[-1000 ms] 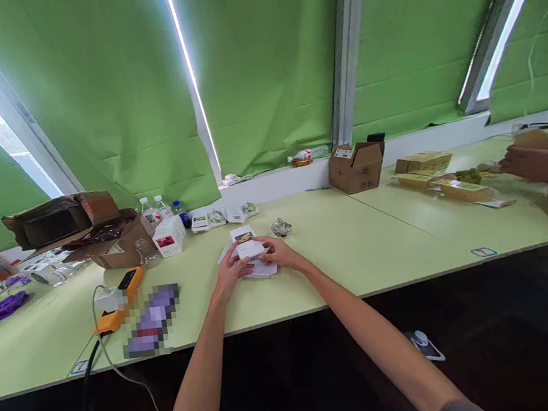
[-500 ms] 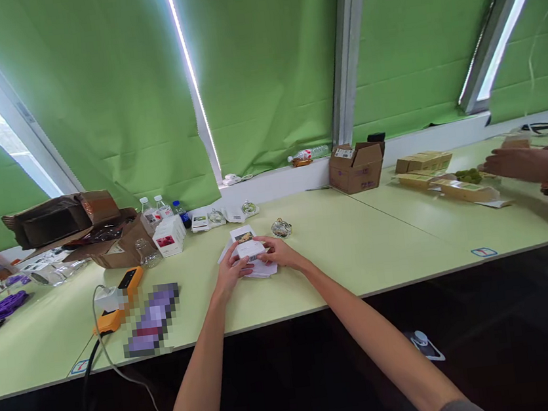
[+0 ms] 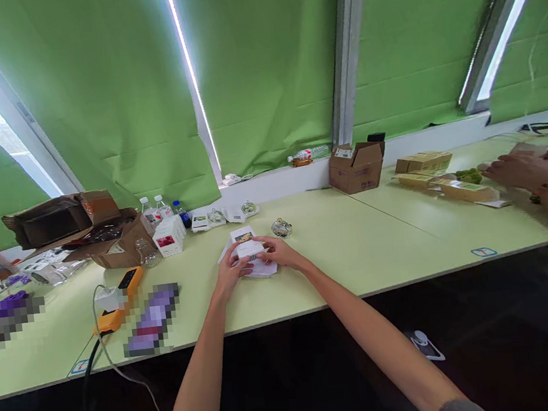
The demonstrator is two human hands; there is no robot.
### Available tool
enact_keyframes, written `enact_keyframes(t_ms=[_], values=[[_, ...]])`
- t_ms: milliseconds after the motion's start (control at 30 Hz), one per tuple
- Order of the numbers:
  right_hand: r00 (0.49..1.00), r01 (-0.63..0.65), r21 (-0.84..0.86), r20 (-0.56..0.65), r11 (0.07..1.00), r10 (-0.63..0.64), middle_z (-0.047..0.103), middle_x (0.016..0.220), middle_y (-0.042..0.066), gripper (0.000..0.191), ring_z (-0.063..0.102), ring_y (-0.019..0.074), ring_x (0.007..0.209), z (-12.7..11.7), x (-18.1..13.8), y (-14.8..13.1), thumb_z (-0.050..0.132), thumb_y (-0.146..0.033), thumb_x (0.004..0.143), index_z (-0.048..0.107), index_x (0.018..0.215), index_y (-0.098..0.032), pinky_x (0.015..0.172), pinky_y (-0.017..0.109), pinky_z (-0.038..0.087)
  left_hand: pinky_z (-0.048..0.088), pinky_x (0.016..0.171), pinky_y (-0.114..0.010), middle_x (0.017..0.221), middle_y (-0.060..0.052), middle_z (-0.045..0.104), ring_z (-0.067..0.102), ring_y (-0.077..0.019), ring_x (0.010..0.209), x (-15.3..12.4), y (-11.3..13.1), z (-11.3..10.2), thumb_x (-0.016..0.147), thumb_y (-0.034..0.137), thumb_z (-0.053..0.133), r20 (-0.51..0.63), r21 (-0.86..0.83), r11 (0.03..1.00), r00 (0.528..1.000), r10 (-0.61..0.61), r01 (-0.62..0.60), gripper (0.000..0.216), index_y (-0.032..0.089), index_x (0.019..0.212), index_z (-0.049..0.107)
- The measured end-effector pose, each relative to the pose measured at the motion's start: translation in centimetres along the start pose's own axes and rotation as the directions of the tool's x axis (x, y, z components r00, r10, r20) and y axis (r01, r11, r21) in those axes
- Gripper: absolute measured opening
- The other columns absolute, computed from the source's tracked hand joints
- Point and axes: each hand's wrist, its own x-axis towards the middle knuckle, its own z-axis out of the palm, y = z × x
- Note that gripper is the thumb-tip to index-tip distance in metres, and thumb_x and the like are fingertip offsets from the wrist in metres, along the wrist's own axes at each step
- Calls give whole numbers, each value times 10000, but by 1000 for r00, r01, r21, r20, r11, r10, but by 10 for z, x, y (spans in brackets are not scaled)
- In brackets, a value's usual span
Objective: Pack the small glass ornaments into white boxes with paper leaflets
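Between my two hands is a small white box (image 3: 250, 248) with a barcode on the side facing me. My left hand (image 3: 231, 271) closes on its left side, and my right hand (image 3: 278, 252) grips the right side. Under and behind the box lie white papers (image 3: 265, 269), one bearing a dark printed picture. Just right of my right hand, a round, shiny ornament (image 3: 281, 228) of glass or metal rests on the table (image 3: 358, 248). The undersides of my fingers and the bottom of the box are hidden.
Stacked white boxes (image 3: 169, 236), bottles (image 3: 182, 214) and an open carton (image 3: 110, 247) stand left. An orange power strip (image 3: 124, 295) and a blurred-out phone (image 3: 152, 319) lie nearer. A brown carton (image 3: 356, 170) stands at the back. Another person's hands (image 3: 522, 170) work at right.
My hands and the white box stay almost in the same place. At the right, the other person's hands have shifted slightly left and down.
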Motion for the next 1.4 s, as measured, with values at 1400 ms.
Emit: enact_keyframes(t_ms=[1400], values=[[999,-33,-21,-18,999,33,654,882,27,595,589,92,617,3,-5,-12,702,-391,813,527,1357,-225,609,253,577,589,747,-358,1019,-86,681,713,-204,804,0,2,1,767,438,723,-24,23,1000,1000,-14,15,737,254,1402,397]])
